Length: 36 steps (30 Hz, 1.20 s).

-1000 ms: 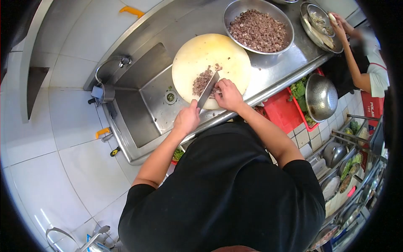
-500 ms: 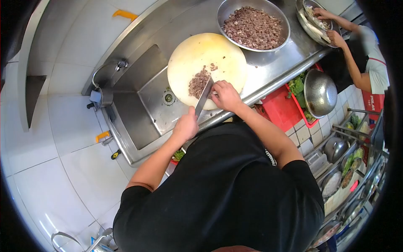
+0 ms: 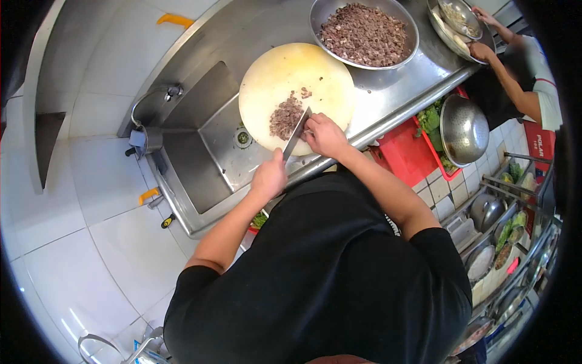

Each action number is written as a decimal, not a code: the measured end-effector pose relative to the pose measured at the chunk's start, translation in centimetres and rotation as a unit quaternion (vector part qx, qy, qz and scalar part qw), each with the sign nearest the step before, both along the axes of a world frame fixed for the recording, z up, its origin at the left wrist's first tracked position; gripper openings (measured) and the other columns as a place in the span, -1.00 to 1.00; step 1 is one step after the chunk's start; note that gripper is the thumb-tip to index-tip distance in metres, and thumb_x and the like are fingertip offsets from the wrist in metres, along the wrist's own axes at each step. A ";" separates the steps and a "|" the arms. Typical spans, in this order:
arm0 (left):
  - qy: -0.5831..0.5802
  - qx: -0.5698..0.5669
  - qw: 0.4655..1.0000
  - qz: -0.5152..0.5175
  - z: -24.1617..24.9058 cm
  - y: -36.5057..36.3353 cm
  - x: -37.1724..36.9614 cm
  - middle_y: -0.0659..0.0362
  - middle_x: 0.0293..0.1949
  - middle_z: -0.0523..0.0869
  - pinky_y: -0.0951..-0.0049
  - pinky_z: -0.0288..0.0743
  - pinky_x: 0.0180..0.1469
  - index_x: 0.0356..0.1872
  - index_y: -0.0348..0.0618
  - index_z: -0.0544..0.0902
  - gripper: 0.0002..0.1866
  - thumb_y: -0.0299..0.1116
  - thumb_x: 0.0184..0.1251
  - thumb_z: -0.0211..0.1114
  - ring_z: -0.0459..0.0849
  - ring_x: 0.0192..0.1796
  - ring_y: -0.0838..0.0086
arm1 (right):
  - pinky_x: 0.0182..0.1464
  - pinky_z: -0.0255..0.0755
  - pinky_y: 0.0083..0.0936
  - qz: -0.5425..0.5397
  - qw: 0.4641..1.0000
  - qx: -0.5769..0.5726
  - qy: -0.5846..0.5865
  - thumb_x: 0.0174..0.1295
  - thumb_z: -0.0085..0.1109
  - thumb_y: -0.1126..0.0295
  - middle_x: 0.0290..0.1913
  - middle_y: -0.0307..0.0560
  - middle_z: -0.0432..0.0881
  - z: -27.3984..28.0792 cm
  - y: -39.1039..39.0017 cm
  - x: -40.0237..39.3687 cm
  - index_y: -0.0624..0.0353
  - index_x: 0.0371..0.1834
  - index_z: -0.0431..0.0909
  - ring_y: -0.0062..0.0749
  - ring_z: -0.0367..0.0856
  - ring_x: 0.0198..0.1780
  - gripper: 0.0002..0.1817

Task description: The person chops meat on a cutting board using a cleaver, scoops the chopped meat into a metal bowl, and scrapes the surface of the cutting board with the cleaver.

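Observation:
My left hand (image 3: 269, 176) is closed around the handle of a kitchen knife (image 3: 297, 134), whose blade slants up and away over a round cutting board (image 3: 327, 67). On the board's far side of the blade lies a heap of chopped brown meat (image 3: 285, 119), with a few loose bits above it. My right hand (image 3: 326, 136) rests on the board just right of the blade, fingers bent and closed on meat that they mostly hide. A large metal bowl (image 3: 414, 48) of diced brown meat (image 3: 364, 35) stands beyond the board.
The board partly overhangs a steel sink (image 3: 209, 115) with a faucet (image 3: 174, 92) on the left. At the upper right a co-worker's hands (image 3: 482, 51) hold metal bowls. A red crate (image 3: 403, 161) with greens and a metal colander (image 3: 464, 130) sit below the counter edge.
The knife and both hands have shifted only slightly at the same heap. The co-worker's hands have moved, with the smaller bowl now tilted differently.

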<state>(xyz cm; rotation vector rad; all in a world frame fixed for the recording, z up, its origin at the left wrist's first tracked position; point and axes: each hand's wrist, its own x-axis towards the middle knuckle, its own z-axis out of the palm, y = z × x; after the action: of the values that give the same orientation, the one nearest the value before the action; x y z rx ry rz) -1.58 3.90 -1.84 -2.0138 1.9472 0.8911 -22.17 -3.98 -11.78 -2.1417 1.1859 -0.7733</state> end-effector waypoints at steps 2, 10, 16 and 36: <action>0.007 -0.018 1.000 0.013 -1.3 -1.2 -1.2 -0.35 -0.32 0.76 -0.31 0.57 -0.05 0.10 -0.20 0.41 -0.75 -0.33 0.57 0.17 0.76 -0.18 -0.36 | 0.15 0.57 -0.14 0.000 1.000 -0.009 0.010 0.14 0.26 0.47 -0.14 0.08 0.63 -0.2 0.0 0.1 0.22 -0.21 0.63 0.05 0.62 0.02 -0.84; 0.023 -0.004 1.000 -0.006 1.3 0.6 0.3 -0.39 -0.29 0.74 -0.34 0.54 -0.08 0.14 -0.22 0.40 -0.73 -0.30 0.61 0.14 0.73 -0.17 -0.40 | 0.13 0.57 -0.15 -0.023 0.999 0.006 -0.028 0.18 0.26 0.45 -0.16 0.04 0.65 0.9 0.4 -0.7 0.21 -0.24 0.63 0.02 0.63 0.00 -0.87; 0.038 -0.045 0.998 -0.006 -1.0 -1.9 -1.9 -0.33 -0.32 0.75 -0.33 0.55 -0.06 0.14 -0.19 0.40 -0.72 -0.31 0.58 0.17 0.75 -0.16 -0.35 | 0.12 0.58 -0.16 -0.005 1.000 -0.008 0.013 0.19 0.26 0.45 -0.19 0.02 0.65 0.0 0.3 -0.9 0.20 -0.25 0.63 -0.01 0.64 -0.02 -0.90; 0.024 -0.016 0.999 0.019 0.4 1.0 -2.2 -0.32 -0.34 0.75 -0.31 0.55 -0.10 0.13 -0.17 0.43 -0.75 -0.32 0.59 0.16 0.75 -0.20 -0.34 | 0.12 0.58 -0.18 0.010 0.999 -0.018 0.045 0.21 0.28 0.42 -0.19 0.03 0.66 0.3 0.1 -2.2 0.20 -0.22 0.67 -0.01 0.65 -0.01 -0.87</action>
<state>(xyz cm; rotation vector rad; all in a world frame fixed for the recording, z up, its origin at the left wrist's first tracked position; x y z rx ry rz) -3.78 4.90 -1.45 -2.0714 1.9673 0.9306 -24.39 -3.86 -11.52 -2.2347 1.2014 -0.7005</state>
